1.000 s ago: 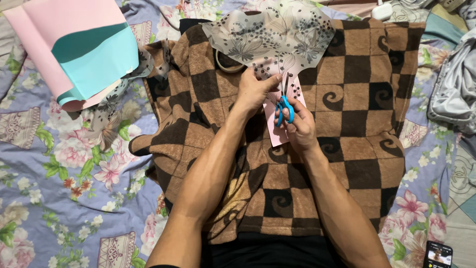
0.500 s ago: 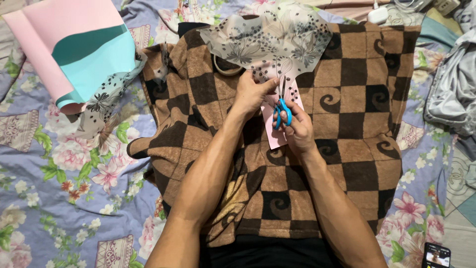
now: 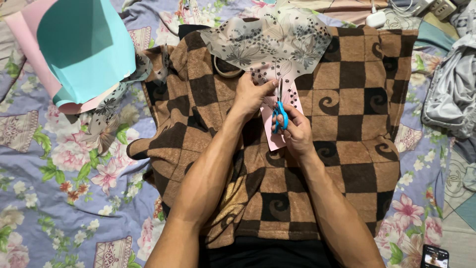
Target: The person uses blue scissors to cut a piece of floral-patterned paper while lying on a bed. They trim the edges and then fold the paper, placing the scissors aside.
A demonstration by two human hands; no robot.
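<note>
Pinching the patterned sheet [image 3: 270,47] in its grip, the left hand [image 3: 250,94] steadies it while the right hand [image 3: 296,130], fingers through blue scissors [image 3: 280,111], cuts over a checked blanket [image 3: 357,99].

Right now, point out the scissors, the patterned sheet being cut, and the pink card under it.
scissors [image 3: 280,115], head view, on the blue handle.
patterned sheet [image 3: 270,42], head view, on its printed middle.
pink card [image 3: 275,140], head view, on its lower bare part.

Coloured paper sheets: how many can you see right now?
3, maybe more hidden. A teal sheet and a pink sheet beneath it lie top left; a pink piece sits under the right hand with the scissors.
</note>
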